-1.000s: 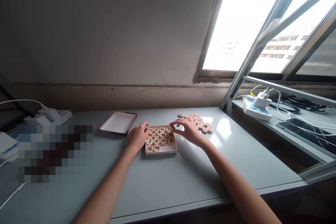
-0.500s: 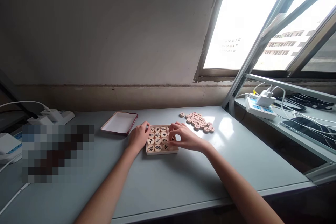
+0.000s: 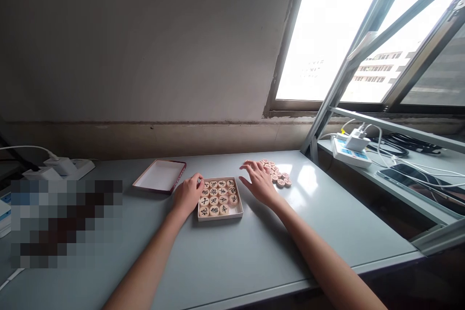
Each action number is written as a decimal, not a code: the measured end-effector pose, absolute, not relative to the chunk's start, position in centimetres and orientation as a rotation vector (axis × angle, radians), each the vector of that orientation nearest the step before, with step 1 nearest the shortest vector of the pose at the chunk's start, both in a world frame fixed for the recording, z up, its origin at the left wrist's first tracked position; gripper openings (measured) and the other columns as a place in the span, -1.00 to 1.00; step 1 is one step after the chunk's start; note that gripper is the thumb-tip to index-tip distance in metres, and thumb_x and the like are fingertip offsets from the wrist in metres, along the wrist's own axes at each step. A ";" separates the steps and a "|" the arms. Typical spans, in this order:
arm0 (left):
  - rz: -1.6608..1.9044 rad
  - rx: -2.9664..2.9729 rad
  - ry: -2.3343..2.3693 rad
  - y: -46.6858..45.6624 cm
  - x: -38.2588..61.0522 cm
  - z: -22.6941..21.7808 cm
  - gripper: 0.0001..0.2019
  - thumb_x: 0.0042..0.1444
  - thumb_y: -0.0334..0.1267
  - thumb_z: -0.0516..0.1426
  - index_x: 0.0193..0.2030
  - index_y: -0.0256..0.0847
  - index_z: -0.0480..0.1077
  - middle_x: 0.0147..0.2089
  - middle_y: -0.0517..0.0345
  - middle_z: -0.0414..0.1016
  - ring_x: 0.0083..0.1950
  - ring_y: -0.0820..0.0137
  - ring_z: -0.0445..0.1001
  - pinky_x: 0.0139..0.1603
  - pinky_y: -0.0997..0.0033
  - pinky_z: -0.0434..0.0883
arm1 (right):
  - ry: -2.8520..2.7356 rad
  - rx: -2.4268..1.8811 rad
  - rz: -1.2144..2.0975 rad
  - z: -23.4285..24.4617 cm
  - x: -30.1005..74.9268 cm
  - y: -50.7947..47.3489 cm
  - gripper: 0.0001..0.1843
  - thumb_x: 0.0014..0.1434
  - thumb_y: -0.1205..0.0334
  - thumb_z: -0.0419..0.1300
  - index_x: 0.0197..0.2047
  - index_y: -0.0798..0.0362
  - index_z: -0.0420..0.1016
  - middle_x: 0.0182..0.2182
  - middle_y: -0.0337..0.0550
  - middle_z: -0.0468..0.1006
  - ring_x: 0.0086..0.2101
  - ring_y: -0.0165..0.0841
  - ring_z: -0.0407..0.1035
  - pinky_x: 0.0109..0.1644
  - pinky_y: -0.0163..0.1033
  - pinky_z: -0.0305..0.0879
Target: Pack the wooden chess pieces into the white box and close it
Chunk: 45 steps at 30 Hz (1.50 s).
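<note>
Nearest, two bare forearms, left (image 3: pixel 148 252) and right (image 3: pixel 316 247), slanting inward from the lower edge of view over a smooth grey surface (image 3: pixel 218 271), elbows out of sight, right wrist slightly bent. Beyond, between the two wrists, a shallow white rectangular box (image 3: pixel 220 218), flat on the surface. Inside, round pale wooden pieces with black characters (image 3: pixel 214 201), lying face up in rows, with bare floor showing at the near right corner. At the left wall of the box, the left hand (image 3: pixel 188 197), back upward, fingers curled together, thumb and forefinger at the upper part of that wall; cannot tell whether pinching the wall or just resting against it. A little farther, right of the box and apart from it, the right hand (image 3: pixel 259 181), palm down, fingers loosely spread and bent, thumb away from the fingers, grasp visibly unfilled. Under and beyond those fingers, a cluster of round pale wooden pieces with red characters (image 3: pixel 276 172), partly hidden; cannot tell whether touched. At similar depth on the left, a shallow dark-red lid with white interior (image 3: pixel 160 175), inside up. Farthest, a plain grey wall (image 3: pixel 145 48) and a bright metal-framed window (image 3: pixel 308 34).
</note>
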<state>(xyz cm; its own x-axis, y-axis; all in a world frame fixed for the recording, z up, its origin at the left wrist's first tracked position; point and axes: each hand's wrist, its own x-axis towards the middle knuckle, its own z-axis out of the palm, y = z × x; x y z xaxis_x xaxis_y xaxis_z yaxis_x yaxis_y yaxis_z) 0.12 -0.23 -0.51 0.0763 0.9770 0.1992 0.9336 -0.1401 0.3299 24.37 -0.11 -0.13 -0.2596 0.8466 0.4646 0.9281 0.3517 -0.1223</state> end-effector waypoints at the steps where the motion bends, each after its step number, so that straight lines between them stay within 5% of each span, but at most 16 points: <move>1: 0.567 2.214 1.981 -0.2 0.1 -0.5 -0.80 0.20 -0.19 -0.07 -0.18 -0.08 0.35 -0.34 0.15 0.54 -0.31 0.32 0.47 -0.44 0.46 0.14 | -2.164 -1.598 -0.334 -0.8 24.8 0.6 -0.58 0.26 0.02 -0.08 0.09 0.00 0.28 0.15 0.02 0.23 0.13 -0.14 0.06 0.18 0.08 -0.07; 5: 0.555 2.203 1.977 -0.2 0.2 -0.4 -0.79 0.20 -0.19 -0.07 -0.17 -0.09 0.36 -0.33 0.15 0.54 -0.30 0.32 0.48 -0.44 0.47 0.16 | -2.273 -1.766 -0.355 -2.3 25.8 2.7 -0.40 0.27 -0.05 -0.18 0.23 0.16 0.10 0.27 0.10 0.02 0.26 -0.14 -0.21 0.26 0.19 -0.37; 9: 0.551 2.197 1.975 -0.2 0.1 -0.5 -0.78 0.20 -0.19 -0.08 -0.16 -0.10 0.36 -0.35 0.16 0.54 -0.32 0.33 0.47 -0.45 0.47 0.16 | -2.340 -1.688 -0.301 -1.4 25.9 2.1 -0.55 0.29 0.07 -0.15 0.12 0.12 0.25 0.11 0.05 0.31 0.20 -0.17 -0.01 0.27 0.21 -0.48; 12: 0.563 2.199 1.974 -0.2 0.1 -0.6 -0.79 0.19 -0.19 -0.07 -0.16 -0.09 0.36 -0.35 0.17 0.54 -0.32 0.33 0.47 -0.45 0.47 0.15 | -2.372 -1.523 -0.318 0.1 25.8 0.7 -0.75 0.28 0.19 -0.07 -0.17 0.01 0.42 -0.14 -0.11 0.51 0.05 -0.23 0.21 0.27 0.18 -0.51; 15: 0.569 2.203 1.973 -0.2 0.0 -0.6 -0.79 0.19 -0.20 -0.07 -0.16 -0.08 0.36 -0.35 0.17 0.53 -0.33 0.33 0.46 -0.45 0.47 0.15 | -2.388 -1.468 -0.251 1.4 25.8 -0.4 -0.80 0.23 0.19 0.04 -0.37 0.00 0.42 -0.33 -0.20 0.53 -0.12 -0.26 0.32 0.25 0.15 -0.36; 19: 0.565 2.199 1.984 -0.2 0.1 -0.5 -0.78 0.19 -0.19 -0.07 -0.16 -0.09 0.36 -0.36 0.16 0.53 -0.34 0.33 0.46 -0.44 0.47 0.15 | -2.440 -1.472 -0.008 2.2 26.0 -0.8 -0.87 0.15 0.17 0.15 -0.26 0.01 0.45 -0.27 -0.17 0.52 -0.23 -0.30 0.35 0.06 -0.05 0.06; 22: 0.564 2.195 1.985 -0.2 0.1 -0.5 -0.79 0.19 -0.19 -0.07 -0.17 -0.10 0.36 -0.37 0.16 0.52 -0.34 0.33 0.46 -0.45 0.48 0.14 | -2.432 -1.470 0.209 2.7 26.3 -0.8 -0.83 0.13 0.13 0.17 -0.24 -0.01 0.50 -0.26 -0.16 0.51 -0.29 -0.33 0.35 -0.09 -0.16 0.14; 30: 0.566 2.209 1.974 -0.1 0.1 -0.6 -0.80 0.18 -0.19 -0.06 -0.18 -0.09 0.35 -0.38 0.17 0.52 -0.34 0.32 0.46 -0.45 0.47 0.12 | -2.408 -1.046 0.923 4.6 24.3 -2.6 -0.71 0.04 0.02 0.23 -0.22 0.02 0.51 -0.25 -0.19 0.48 -0.27 -0.38 0.32 -0.22 -0.33 0.20; 36: 0.575 2.211 1.970 -0.2 0.1 -0.6 -0.80 0.18 -0.19 -0.07 -0.19 -0.08 0.35 -0.39 0.18 0.52 -0.34 0.33 0.45 -0.46 0.47 0.12 | -2.507 -0.990 0.909 4.5 23.0 -3.2 -0.69 -0.02 0.01 0.29 -0.28 0.04 0.52 -0.33 -0.24 0.46 -0.34 -0.41 0.32 -0.13 -0.28 0.14; 45: 0.565 2.217 2.011 -0.1 0.2 -0.6 -0.80 0.18 -0.19 -0.06 -0.20 -0.08 0.36 -0.36 0.16 0.53 -0.32 0.32 0.47 -0.45 0.47 0.12 | -2.587 -1.019 0.808 4.1 23.5 -2.8 -0.73 -0.04 -0.04 0.30 -0.33 -0.04 0.56 -0.27 -0.22 0.46 -0.20 -0.33 0.29 -0.02 -0.22 0.03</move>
<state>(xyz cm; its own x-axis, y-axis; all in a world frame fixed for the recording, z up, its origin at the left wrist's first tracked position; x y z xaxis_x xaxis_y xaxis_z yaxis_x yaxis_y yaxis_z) 0.20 -0.14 -0.63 0.0619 0.9765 0.2065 0.9410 -0.1260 0.3140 23.52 -2.83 4.10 -0.7257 0.6876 0.0241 0.5516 0.6024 -0.5769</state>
